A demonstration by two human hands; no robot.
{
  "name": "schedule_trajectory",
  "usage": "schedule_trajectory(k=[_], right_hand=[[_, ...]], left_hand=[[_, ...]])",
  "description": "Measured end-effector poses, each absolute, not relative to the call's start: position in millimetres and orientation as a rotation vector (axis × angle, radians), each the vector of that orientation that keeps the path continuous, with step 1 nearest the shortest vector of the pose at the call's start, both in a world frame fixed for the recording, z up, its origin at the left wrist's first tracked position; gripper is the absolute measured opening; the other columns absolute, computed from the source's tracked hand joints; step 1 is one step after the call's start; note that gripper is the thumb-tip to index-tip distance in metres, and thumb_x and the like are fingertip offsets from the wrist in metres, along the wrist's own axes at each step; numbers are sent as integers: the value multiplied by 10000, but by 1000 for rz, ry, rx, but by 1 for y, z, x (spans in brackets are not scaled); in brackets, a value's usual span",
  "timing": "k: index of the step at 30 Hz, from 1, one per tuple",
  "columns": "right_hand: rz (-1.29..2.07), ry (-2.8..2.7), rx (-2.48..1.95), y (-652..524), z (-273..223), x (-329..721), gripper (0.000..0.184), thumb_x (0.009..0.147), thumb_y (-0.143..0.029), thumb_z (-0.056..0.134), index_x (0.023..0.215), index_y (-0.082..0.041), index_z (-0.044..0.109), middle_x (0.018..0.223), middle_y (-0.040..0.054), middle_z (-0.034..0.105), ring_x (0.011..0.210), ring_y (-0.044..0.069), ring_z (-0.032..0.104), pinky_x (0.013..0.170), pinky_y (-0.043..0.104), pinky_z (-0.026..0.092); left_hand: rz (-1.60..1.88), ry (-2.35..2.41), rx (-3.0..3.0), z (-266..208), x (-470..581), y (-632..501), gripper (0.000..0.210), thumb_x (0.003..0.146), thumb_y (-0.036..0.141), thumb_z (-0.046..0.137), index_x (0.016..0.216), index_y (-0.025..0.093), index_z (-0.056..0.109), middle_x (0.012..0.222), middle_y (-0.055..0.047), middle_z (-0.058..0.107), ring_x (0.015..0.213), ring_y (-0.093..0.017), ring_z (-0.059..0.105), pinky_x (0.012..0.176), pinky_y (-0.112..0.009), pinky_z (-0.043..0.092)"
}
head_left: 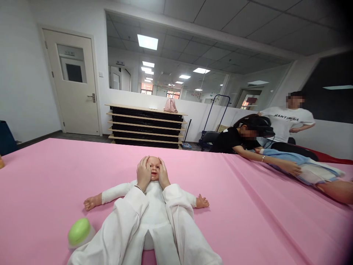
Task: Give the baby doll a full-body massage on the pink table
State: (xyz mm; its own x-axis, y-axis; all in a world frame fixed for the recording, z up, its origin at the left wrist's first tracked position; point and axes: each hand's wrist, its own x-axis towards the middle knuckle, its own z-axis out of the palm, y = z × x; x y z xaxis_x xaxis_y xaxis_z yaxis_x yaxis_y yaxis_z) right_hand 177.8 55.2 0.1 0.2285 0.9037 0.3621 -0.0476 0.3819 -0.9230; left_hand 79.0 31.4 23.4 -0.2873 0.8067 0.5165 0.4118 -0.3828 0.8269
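Note:
A baby doll [153, 206] in a white outfit lies face up on the pink-covered table, its arms stretched out to both sides. My left hand [143, 173] rests along the left side of the doll's head, fingers extended toward the forehead. Against the opposite cheek lies my right hand [164, 173], its fingers also stretched out. Between the two palms the doll's face [154, 170] shows. My white sleeves cover parts of the doll's torso and arms. Beside my left forearm sits a round container with a green lid [79, 231].
The pink cloth [234, 221] covers the table and has creases to the right. At the table's right side, a person in black [228, 141] reaches over another doll in blue and white clothing [306, 165]. Behind stands a person in a white shirt [286, 119].

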Motion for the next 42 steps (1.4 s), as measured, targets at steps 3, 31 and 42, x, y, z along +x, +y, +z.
schedule_trajectory(k=[3, 31, 42], right_hand=[[827, -1139, -956, 56, -1, 179, 429, 718, -265, 372, 1108, -190, 534, 1233, 34, 504, 1174, 157, 420, 1019, 297, 289], [1159, -1317, -841, 15, -15, 203, 998, 569, -374, 732, 1381, -251, 164, 1424, 32, 248, 1299, 238, 250, 1062, 414, 229], [1178, -1270, -826, 17, -16, 203, 822, 671, -464, 633, 1362, -278, 230, 1420, 1, 256, 1295, 226, 263, 1043, 421, 274]], left_hand=[[1722, 1468, 1610, 20, 78, 35, 398, 790, 141, 320, 1115, 194, 543, 1232, -46, 514, 1184, -171, 416, 1044, -352, 287], [1567, 1136, 1837, -15, 60, 22, 803, 614, 363, 663, 1314, 172, 317, 1400, -120, 275, 1310, -268, 196, 1071, -428, 169], [1528, 1148, 1787, -15, 59, 23, 675, 724, 399, 553, 1320, 187, 315, 1412, -98, 260, 1320, -243, 175, 1081, -424, 136]])
